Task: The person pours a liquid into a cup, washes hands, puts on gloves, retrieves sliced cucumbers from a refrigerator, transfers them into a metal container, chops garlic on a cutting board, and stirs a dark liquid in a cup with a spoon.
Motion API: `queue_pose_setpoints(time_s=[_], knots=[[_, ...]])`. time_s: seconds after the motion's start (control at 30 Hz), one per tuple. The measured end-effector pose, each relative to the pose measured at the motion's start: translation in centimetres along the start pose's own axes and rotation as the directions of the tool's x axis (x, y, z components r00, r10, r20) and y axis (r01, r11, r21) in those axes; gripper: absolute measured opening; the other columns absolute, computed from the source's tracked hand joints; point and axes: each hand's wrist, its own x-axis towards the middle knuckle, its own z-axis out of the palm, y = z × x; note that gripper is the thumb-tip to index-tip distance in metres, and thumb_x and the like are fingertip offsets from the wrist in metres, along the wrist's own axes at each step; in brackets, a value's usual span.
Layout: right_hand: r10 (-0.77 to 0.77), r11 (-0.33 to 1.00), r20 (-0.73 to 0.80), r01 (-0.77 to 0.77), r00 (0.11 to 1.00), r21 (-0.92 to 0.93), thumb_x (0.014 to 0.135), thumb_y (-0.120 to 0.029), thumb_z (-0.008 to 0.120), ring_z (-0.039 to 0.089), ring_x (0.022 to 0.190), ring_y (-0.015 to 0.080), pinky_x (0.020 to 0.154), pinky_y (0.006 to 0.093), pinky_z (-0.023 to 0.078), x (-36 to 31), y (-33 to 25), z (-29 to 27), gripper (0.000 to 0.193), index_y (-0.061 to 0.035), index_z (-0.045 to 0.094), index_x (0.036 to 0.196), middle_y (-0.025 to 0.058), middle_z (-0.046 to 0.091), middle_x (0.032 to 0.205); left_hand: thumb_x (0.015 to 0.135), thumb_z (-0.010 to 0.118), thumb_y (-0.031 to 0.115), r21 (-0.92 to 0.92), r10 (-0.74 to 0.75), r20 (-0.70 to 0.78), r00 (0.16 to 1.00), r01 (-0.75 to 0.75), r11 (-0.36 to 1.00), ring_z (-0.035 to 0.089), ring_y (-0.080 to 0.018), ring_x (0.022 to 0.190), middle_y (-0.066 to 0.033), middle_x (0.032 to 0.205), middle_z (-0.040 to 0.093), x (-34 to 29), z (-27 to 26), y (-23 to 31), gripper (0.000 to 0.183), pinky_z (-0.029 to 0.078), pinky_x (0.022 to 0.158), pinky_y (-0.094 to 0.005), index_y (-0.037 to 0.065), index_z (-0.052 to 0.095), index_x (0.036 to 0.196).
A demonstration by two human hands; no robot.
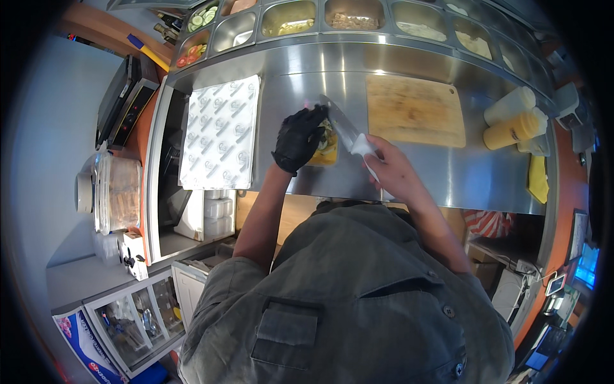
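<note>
On the steel counter (345, 182), my left hand (297, 139), in a black glove, rests over a piece of filled food (327, 148) with a yellow-orange edge and pale green bits on top. Its fingers curl over the far end and hide much of it; the exact kind of food is unclear. Bare and closed, my right hand (393, 169) grips the white handle of a kitchen knife (345, 125). The blade slants away to the far left, its tip near my gloved fingertips, alongside the food. A bit of something pink shows just beyond those fingertips.
Printed paper sheets (220, 134) lie at left, and a wooden cutting board (416, 110) at right. Squeeze bottles (511, 131) and a yellow cloth (538, 179) are at the right end. Steel food pans (289, 19) line the back. A clear plastic container (118, 192) stands farther left.
</note>
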Motion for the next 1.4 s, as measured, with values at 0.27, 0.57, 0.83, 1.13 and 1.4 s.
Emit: queue_pose_setpoints(time_s=[0.27,0.57,0.83,1.13,1.4], knots=[[0.003,1.0,-0.063,-0.003,0.998,0.006,0.097,-0.016,0.057,0.059,0.064,0.0125,0.054,0.0294,0.049,0.0,0.9,0.8,0.049,-0.0025,0.049,0.143,0.0069,0.063,0.087,0.088,0.063,0.012,0.142,0.075,0.066,0.995,-0.083,0.986,0.058,-0.0359,0.124,-0.0138,0.135,0.062,-0.6,0.3,2.4,0.046,0.042,0.106,-0.0472,0.008,0.061,0.134],[0.019,0.991,-0.015,-0.02,1.0,-0.134,0.097,-0.016,0.055,0.062,0.064,0.0162,0.058,0.033,0.05,-0.2,0.7,1.4,0.049,-0.0012,0.049,0.142,0.0134,0.066,0.081,0.095,0.056,0.021,0.306,-0.208,0.04,0.977,0.186,0.934,0.047,-0.0427,0.135,-0.0161,0.151,0.049,-1.7,0.3,4.2,0.052,0.031,0.114,-0.0563,0.008,0.05,0.145],[-0.194,0.947,-0.202,0.129,0.96,-0.295,0.091,-0.014,0.062,0.068,0.093,0.0409,0.084,0.043,0.053,-0.9,1.8,-0.9,0.048,-0.0035,0.054,0.137,0.0256,0.07,0.103,0.097,0.055,0.037,0.525,-0.399,0.077,0.914,0.303,0.795,0.04,-0.0416,0.141,-0.0188,0.152,0.046,-2.0,1.5,4.1,0.05,0.015,0.118,-0.0641,0.008,0.058,0.137],[-0.395,0.631,-0.437,-0.108,0.808,-0.769,0.083,-0.009,0.064,0.067,0.097,0.0381,0.085,0.0464,0.054,4.1,8.1,-9.5,0.048,-0.0138,0.064,0.131,0.0198,0.065,0.11,0.094,0.065,0.025,0.475,-0.158,-0.017,0.987,0.147,0.867,0.06,-0.0331,0.124,-0.014,0.127,0.068,-1.0,0.6,4.6,0.031,0.025,0.115,-0.06,0.011,0.072,0.121],[-0.646,0.75,-0.681,0.12,0.345,-0.651,0.088,-0.013,0.065,0.065,0.101,0.0401,0.088,0.0432,0.053,0.3,12.0,-16.1,0.027,-0.0038,0.068,0.113,0.0208,0.067,0.11,0.091,0.066,0.004,-0.219,-0.59,-0.111,0.8,0.559,0.8,0.065,-0.0184,0.066,-0.0108,0.074,0.072,-3.5,-0.4,4.6,0.017,0.051,0.066,-0.0341,0.003,0.077,0.104]])
